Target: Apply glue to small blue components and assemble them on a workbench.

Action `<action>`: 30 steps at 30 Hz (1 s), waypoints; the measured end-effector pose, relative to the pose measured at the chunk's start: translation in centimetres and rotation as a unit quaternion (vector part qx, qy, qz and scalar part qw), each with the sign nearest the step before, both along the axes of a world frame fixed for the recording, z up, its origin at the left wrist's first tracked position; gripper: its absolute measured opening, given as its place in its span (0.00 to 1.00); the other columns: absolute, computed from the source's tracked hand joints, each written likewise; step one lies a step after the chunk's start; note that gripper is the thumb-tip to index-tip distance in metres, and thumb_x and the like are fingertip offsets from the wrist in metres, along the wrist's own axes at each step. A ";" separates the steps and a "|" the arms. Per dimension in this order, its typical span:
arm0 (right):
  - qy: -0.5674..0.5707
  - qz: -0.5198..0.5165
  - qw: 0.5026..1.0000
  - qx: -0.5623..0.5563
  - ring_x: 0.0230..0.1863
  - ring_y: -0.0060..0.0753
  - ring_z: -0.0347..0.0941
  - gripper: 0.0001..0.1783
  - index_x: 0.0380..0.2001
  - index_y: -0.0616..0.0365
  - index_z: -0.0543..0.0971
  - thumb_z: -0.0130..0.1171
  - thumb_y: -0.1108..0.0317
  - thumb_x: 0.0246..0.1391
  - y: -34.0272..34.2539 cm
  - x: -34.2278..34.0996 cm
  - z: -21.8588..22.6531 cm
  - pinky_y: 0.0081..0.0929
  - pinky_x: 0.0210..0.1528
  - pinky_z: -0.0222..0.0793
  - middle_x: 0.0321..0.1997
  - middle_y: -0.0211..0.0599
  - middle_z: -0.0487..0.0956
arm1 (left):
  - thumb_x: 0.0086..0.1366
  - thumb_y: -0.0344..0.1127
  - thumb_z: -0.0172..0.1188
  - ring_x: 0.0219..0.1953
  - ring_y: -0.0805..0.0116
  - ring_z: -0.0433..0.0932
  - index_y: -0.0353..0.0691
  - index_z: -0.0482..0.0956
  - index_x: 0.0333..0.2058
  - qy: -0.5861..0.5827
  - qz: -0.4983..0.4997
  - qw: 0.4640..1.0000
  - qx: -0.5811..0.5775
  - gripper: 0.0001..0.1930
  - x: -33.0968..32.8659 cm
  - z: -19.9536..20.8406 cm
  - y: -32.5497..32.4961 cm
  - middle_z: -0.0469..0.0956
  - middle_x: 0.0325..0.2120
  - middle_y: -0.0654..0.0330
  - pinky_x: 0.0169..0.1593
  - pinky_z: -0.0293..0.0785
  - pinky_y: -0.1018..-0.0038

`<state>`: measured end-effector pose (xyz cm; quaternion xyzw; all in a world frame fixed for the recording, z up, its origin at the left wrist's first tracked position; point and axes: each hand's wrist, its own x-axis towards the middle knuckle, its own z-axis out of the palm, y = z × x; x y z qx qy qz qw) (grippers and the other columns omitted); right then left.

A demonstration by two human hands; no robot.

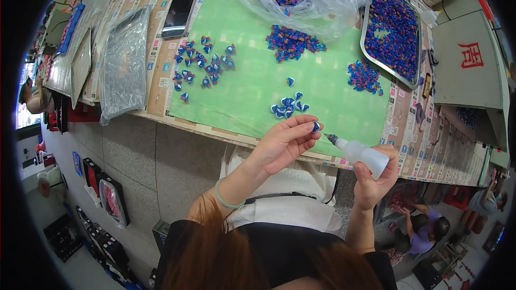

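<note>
Between the thumb and forefinger of my left hand [287,142] I pinch a small blue and white plastic piece [316,127]. My right hand [374,181] is wrapped round a translucent white squeeze bottle [363,156]. The bottle's dark, thin-tipped nozzle points left at the piece; whether they touch is too small to tell. Just beyond my left hand, a cluster of blue and white pieces [287,107] lies on the green mat [242,96]. Farther left on the mat, more assembled-looking pieces [207,62] are scattered.
Loose blue, red and orange parts [290,43] spill from a clear plastic bag [328,11]. A smaller pile [364,78] sits beside a metal tray [366,48] of parts at right. A phone [180,12] and a plastic-wrapped tray [126,64] lie left. Another person [424,231] sits lower right.
</note>
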<state>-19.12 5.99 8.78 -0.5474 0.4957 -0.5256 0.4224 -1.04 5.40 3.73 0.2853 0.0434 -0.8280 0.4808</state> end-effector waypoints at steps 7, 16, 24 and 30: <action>-0.012 -0.002 1.000 0.011 0.29 0.21 0.60 0.19 0.28 0.61 0.67 0.66 0.71 0.32 -0.2 -0.1 -0.1 0.16 0.33 0.58 0.27 0.31 0.66 | 0.57 0.28 0.50 0.33 0.74 0.72 0.38 0.70 0.37 -0.012 -0.008 1.000 -0.005 0.08 -0.2 -0.1 0.1 0.73 0.34 0.59 0.38 0.69 0.80; -0.043 -0.207 0.976 0.047 0.39 0.27 0.67 0.16 0.37 0.63 0.61 0.52 0.77 0.45 -4.7 -7.7 -3.8 0.21 0.38 0.65 0.35 0.37 0.70 | 0.57 0.28 0.49 0.33 0.74 0.72 0.38 0.68 0.40 -0.037 0.024 0.999 -0.012 0.11 0.8 -0.9 -0.3 0.72 0.33 0.60 0.36 0.69 0.81; 0.105 -0.303 0.946 -0.037 0.41 0.28 0.65 0.22 0.41 0.64 0.58 0.55 0.78 0.43 -6.2 -10.3 -7.8 0.21 0.44 0.60 0.40 0.37 0.67 | 0.57 0.28 0.51 0.34 0.74 0.72 0.36 0.69 0.41 -0.066 0.043 0.997 -0.012 0.12 1.4 -0.9 -0.8 0.73 0.34 0.60 0.38 0.69 0.81; 0.337 -0.097 0.936 -0.040 0.41 0.35 0.64 0.11 0.35 0.63 0.70 0.53 0.76 0.44 -8.4 -6.2 -6.5 0.25 0.40 0.60 0.35 0.39 0.71 | 0.57 0.28 0.50 0.35 0.73 0.72 0.36 0.69 0.40 -0.061 0.030 0.997 -0.022 0.11 0.9 -1.0 -0.8 0.73 0.34 0.59 0.38 0.69 0.80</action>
